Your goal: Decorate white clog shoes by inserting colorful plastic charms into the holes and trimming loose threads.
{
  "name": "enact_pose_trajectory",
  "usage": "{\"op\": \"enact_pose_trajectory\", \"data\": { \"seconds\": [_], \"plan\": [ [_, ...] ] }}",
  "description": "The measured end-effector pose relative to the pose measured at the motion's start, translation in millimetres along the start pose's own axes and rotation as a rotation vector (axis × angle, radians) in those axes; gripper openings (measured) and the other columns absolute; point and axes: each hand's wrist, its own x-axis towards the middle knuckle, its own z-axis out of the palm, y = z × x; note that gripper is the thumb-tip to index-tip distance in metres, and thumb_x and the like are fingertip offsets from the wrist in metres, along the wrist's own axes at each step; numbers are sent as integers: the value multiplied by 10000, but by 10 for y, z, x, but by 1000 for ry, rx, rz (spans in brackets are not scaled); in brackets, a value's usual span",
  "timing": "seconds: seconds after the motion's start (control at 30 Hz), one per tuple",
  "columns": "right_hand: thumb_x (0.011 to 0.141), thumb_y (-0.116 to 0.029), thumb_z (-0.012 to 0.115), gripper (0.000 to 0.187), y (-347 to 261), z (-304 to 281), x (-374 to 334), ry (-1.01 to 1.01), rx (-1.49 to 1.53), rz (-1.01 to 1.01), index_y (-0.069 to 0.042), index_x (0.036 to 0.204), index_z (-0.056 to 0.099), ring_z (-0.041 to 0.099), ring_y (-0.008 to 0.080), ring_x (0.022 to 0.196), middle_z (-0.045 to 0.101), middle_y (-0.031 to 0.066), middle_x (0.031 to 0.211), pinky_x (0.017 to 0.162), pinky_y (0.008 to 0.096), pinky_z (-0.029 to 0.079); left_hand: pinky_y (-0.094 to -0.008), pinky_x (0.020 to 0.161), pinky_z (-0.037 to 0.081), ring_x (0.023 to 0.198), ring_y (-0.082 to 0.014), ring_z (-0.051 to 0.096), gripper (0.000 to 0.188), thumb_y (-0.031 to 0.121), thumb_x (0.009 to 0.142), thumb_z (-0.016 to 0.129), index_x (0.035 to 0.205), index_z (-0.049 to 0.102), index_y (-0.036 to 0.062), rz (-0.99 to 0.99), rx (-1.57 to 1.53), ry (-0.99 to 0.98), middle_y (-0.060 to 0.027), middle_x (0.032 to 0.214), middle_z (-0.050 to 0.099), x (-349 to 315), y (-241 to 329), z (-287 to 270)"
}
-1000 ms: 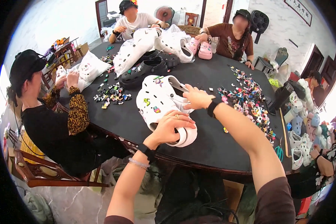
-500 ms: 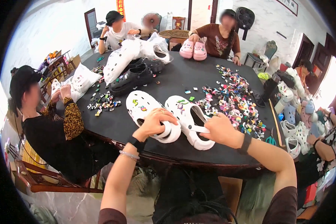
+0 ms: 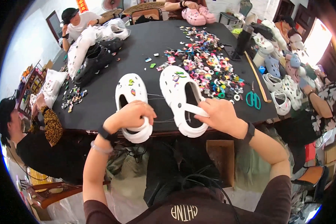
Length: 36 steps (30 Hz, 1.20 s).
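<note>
Two white clogs lie side by side before me at the table's near edge, toes away, heels slightly past it. My left hand is closed round the heel end of the left clog. With my right hand I grip the heel strap of the right clog, held forward over its opening. Small colourful charms are fixed on both toes. Thin clear strands stretch across the gap between the clogs. Just beyond the right clog spreads a large pile of loose colourful charms.
Teal-handled scissors and a wooden stick lie right, near a black bottle. Black clogs and a smaller charm heap are left. Co-workers sit around; one holds pink clogs. More clogs crowd the right side.
The two clogs have moved apart, the left one leftward and nearer me, opening a gap crossed by clear strands. My view has tilted down and turned right.
</note>
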Motion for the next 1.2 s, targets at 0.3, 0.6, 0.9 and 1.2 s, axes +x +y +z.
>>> {"op": "enact_pose_trajectory", "data": {
  "seconds": [0.3,0.6,0.9,1.2],
  "plan": [
    [829,-258,662,379,970,-108,-724,241,134,320,-53,1138,586,552,312,1081,569,144,1145,911,414,449,-371,855,489,965,-291,634,260,-114,748,541,894,684,47,-143,169,741,-106,981,672,-411,664,241],
    [840,-437,623,537,2022,618,-1247,34,-290,859,-2,1144,538,536,393,1048,556,212,1078,815,466,488,-427,956,404,1143,-353,524,434,140,847,625,1245,514,7,-347,419,645,-194,1157,590,-76,342,424],
    [815,-304,634,361,1970,321,-1222,116,130,1119,37,933,615,647,263,799,644,155,867,690,393,507,-274,700,461,727,-155,563,146,70,935,518,996,611,-24,-393,-75,766,-97,889,639,-233,383,643],
    [918,-346,577,439,628,48,-1360,333,2152,762,-8,1193,528,575,160,828,598,76,960,610,252,414,-196,572,353,621,-34,425,206,161,976,485,962,616,2,-530,-349,956,-15,776,643,-205,377,579]
  ]
}}
